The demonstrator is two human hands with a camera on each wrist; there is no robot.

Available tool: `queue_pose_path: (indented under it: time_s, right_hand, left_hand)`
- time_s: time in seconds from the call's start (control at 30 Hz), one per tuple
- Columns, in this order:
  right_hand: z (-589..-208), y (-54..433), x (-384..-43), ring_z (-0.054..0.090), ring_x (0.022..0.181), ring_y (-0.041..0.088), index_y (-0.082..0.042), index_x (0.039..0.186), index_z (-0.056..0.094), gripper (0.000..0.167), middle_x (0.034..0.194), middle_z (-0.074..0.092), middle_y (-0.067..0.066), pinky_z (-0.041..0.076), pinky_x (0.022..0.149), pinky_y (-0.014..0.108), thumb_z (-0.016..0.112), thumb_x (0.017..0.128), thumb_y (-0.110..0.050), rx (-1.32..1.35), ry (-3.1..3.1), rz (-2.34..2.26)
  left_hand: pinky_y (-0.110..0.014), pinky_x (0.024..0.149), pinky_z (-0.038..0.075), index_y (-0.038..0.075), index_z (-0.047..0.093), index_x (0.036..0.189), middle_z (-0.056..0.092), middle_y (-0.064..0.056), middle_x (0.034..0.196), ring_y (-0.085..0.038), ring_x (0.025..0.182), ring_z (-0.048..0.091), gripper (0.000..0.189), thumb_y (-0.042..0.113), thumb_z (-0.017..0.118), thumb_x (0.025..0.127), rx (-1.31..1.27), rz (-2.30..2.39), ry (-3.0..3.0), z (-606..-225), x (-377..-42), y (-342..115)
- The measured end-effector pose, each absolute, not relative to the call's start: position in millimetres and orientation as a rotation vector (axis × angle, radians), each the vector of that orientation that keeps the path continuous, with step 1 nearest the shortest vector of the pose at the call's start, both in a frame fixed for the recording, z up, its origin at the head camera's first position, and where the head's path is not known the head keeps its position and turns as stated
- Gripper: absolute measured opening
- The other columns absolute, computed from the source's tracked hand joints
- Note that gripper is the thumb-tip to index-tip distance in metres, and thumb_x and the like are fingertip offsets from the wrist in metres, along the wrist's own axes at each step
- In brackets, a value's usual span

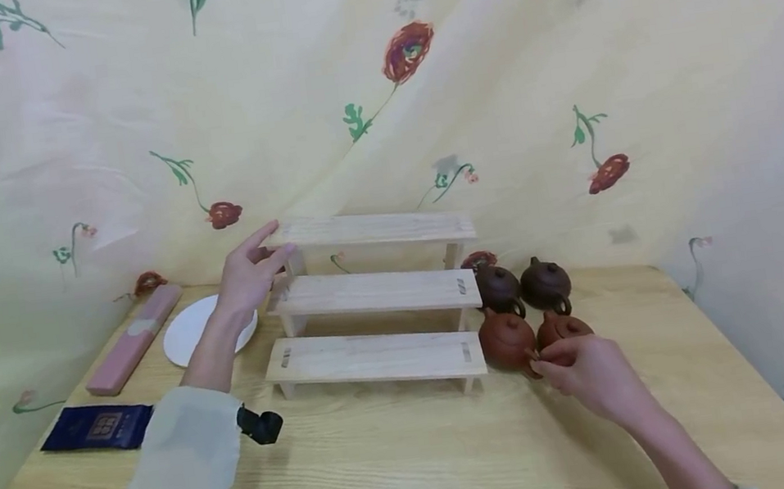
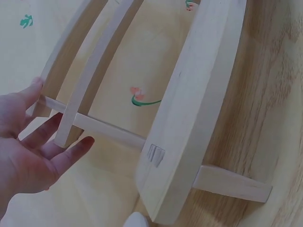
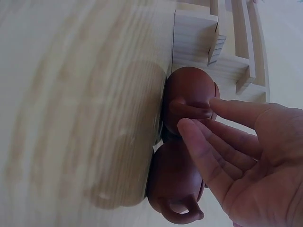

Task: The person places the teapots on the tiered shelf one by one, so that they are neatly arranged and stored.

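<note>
- Teapot [image 1: 507, 338], red-brown, sits just by the right end of the wooden stand [image 1: 376, 289], its handle [image 3: 187, 111] pointing to the right hand [image 1: 591, 375]
- This nearer hand pinches the handle
- Away on the other side, the left hand [image 1: 249, 278] grips the top shelf [image 1: 378, 228] at its end

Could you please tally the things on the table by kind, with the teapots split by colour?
Reddish-brown teapots: 2
Dark brown teapots: 2
Tiered wooden stand: 1
White plate: 1
Pink oblong item: 1
Blue packet: 1
Total: 8
</note>
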State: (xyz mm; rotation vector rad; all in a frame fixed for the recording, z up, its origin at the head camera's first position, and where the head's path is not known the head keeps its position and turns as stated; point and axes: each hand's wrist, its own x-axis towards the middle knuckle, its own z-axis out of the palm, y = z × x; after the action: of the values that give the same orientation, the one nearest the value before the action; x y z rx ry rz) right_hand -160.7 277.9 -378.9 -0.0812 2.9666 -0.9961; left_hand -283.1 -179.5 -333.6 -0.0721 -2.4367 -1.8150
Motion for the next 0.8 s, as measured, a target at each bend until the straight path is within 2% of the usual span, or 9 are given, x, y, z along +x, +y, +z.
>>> queue_pose_path:
  time_s: [0.07,0.3,0.43,0.67,0.8]
  right_hand:
    - [-378.6,276.3,-163.3,0.071,0.066,0.013,-0.002,0.102,0.082,0.017,0.080,0.078,0.005,0.051,0.054,0.025,0.079,0.095,-0.017,-0.103,2.964,-0.992]
    - [-380.8,272.5,-167.2,0.066,0.063,0.012,-0.004,0.097,0.083,0.014,0.073,0.074,0.001,0.046,0.052,0.024,0.077,0.096,-0.017,-0.148,2.985,-0.954]
    - [-382.0,270.8,-167.3,0.061,0.061,0.011,-0.006,0.094,0.083,0.012,0.069,0.072,0.000,0.045,0.054,0.025,0.077,0.096,-0.015,-0.177,3.012,-0.931]
    - [-384.4,272.7,-164.4,0.062,0.061,0.011,-0.002,0.096,0.083,0.013,0.071,0.075,0.003,0.045,0.052,0.026,0.076,0.096,-0.013,-0.152,3.032,-0.929]
    - [-384.8,276.3,-163.3,0.062,0.061,0.009,-0.004,0.090,0.083,0.013,0.069,0.074,0.002,0.046,0.056,0.025,0.075,0.097,-0.013,-0.162,3.096,-0.911]
  left_hand:
    - [-0.015,0.056,0.037,0.028,0.041,0.164,0.063,-0.001,0.122,-0.006,0.078,0.054,0.070,0.044,0.070,0.102,-0.059,-1.819,-2.414,-333.7,-282.4,-181.6]
    - [-0.014,0.057,0.040,0.031,0.044,0.162,0.063,0.010,0.114,-0.006,0.086,0.060,0.067,0.045,0.069,0.102,-0.049,-1.858,-2.382,-332.9,-279.3,-185.6]
    - [-0.014,0.058,0.041,0.031,0.044,0.162,0.062,0.010,0.114,-0.007,0.092,0.063,0.066,0.046,0.069,0.102,-0.043,-1.861,-2.383,-333.8,-278.3,-185.5]
    - [-0.015,0.060,0.043,0.030,0.044,0.162,0.061,0.007,0.117,-0.009,0.097,0.064,0.066,0.045,0.068,0.103,-0.045,-1.849,-2.402,-334.8,-277.5,-181.5]
    - [-0.016,0.062,0.044,0.031,0.044,0.162,0.060,0.006,0.119,-0.008,0.098,0.065,0.066,0.045,0.068,0.103,-0.047,-1.844,-2.411,-335.1,-278.0,-178.8]
